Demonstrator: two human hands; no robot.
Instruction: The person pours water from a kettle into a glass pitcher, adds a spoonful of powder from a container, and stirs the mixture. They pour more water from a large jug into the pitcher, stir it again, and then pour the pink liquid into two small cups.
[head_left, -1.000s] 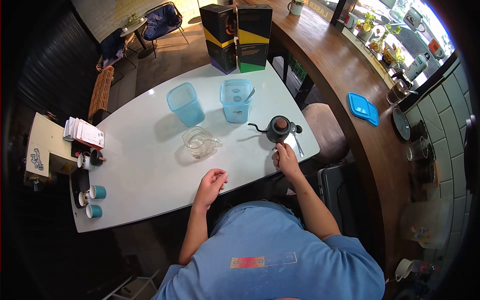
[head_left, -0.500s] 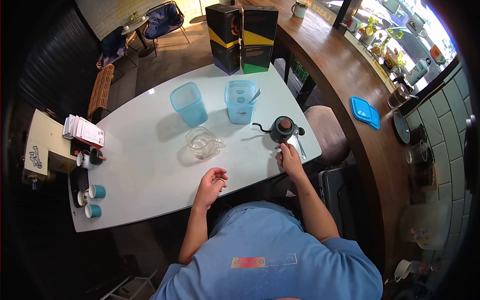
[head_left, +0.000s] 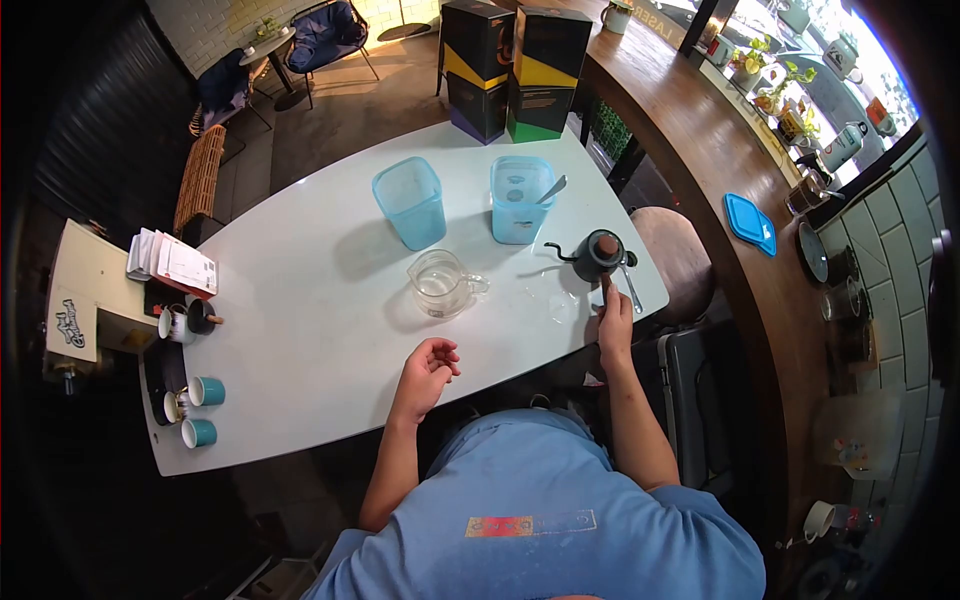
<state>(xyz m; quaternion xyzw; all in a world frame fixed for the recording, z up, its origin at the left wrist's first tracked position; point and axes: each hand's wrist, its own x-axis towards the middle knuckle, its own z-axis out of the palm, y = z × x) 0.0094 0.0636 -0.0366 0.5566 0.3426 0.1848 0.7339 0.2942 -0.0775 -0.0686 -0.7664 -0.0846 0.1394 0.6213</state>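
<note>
My right hand (head_left: 616, 322) is closed around the brown handle of a small black gooseneck kettle (head_left: 592, 262) with a brown lid knob. The kettle is near the table's right end, its thin spout pointing left. Beside it lies a metal spoon (head_left: 633, 288). My left hand (head_left: 428, 375) hovers over the table's front edge, fingers loosely curled and apart, holding nothing. Beyond it stands a clear glass jug (head_left: 440, 287), its handle to the right. Farther back are a blue translucent container (head_left: 412, 205) and a second blue container (head_left: 520, 205) with a spoon handle sticking out.
Two tall black boxes (head_left: 512, 75) stand at the back of the white table (head_left: 290, 350). Teal cups (head_left: 207, 391) and a holder of papers (head_left: 180, 264) are at the left end. Along the right runs a wooden counter (head_left: 690, 150) with blue lids (head_left: 750, 222).
The view has shifted, so the table and its things appear farther right. My right hand still grips the kettle handle. My left hand stays raised, with little change in its fingers.
</note>
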